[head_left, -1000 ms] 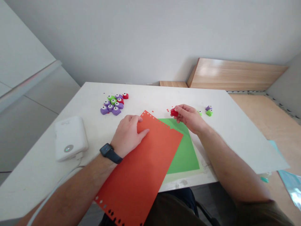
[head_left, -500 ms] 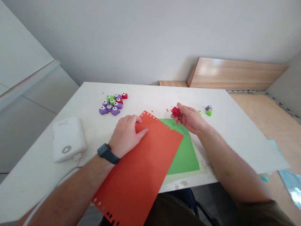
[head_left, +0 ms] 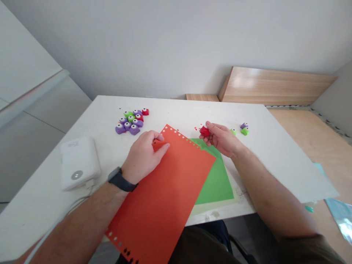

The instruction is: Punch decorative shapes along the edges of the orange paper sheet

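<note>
My left hand, with a dark watch on the wrist, grips the left side of an orange sheet of paper; its thumb lies over the sheet and some fingers are hidden. Small shapes are punched along the sheet's far and near edges. A small red craft punch is pinched in the fingers of my right hand, just beyond the sheet's far edge and apart from it. Under the orange sheet lies green paper. Tiny red paper bits are scattered near the punch.
Several purple, green and red punches with eye-like tops cluster at the back left. On the right stand a purple punch and green ones. A white device with a cable sits at the left.
My left hand has shifted slightly left, and the orange sheet's far corner has moved a little away and left. The red punch has tilted slightly in my right hand.
</note>
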The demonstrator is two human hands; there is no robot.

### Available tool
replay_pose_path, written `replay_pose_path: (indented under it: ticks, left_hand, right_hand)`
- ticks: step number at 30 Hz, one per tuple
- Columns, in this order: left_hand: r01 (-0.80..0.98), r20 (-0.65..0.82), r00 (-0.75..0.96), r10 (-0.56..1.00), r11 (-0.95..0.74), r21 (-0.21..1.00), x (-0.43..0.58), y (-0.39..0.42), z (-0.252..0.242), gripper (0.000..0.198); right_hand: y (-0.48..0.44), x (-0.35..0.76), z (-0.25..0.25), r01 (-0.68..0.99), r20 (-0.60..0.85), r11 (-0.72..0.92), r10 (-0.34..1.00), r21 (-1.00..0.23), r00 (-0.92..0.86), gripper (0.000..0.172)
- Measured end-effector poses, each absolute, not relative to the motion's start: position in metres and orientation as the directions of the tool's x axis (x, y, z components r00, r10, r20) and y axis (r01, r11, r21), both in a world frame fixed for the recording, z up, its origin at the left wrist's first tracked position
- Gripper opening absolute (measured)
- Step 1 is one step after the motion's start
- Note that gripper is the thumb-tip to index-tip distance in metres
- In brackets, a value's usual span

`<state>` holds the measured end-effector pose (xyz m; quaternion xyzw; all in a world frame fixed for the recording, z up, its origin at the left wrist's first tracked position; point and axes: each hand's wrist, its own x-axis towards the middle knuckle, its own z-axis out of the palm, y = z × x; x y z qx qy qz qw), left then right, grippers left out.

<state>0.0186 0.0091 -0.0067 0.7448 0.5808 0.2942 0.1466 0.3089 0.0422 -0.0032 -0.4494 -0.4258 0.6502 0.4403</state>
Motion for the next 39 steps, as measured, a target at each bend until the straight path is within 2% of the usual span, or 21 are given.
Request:
replay_pose_path:
  ticks: [7, 13, 20, 30, 39]
  left_hand:
    - [0.762, 0.189, 0.080, 0.979, -0.182, 0.621, 0.018, 0.010, -0.002, 0.024]
    - [0.745, 0.177, 0.028, 0.984, -0.138, 0.652, 0.015, 0.012, 0.002, 0.026]
    - [0.755, 0.161, -0.020, 0.987, -0.091, 0.649, 0.012, 0.014, 0.006, 0.027]
    - [0.757, 0.140, -0.033, 0.990, -0.067, 0.650, 0.012, 0.015, 0.006, 0.027]
    - [0.752, 0.149, -0.021, 0.989, -0.083, 0.654, 0.011, 0.016, 0.005, 0.028]
  right_hand:
    - [0.041, 0.310, -0.002, -0.141, -0.203, -0.237, 0.954, -0.961, -0.221, 0.042]
    - [0.042, 0.315, -0.003, -0.007, -0.167, -0.173, 0.963, -0.985, -0.213, 0.038]
    - [0.040, 0.328, 0.007, 0.143, -0.124, -0.076, 0.922, -0.987, -0.368, 0.033]
    - [0.036, 0.328, 0.011, 0.140, -0.149, -0.091, 0.861, -0.986, -0.486, 0.029]
    - [0.033, 0.327, 0.014, 0.179, -0.178, -0.108, 0.882, -0.978, -0.436, 0.034]
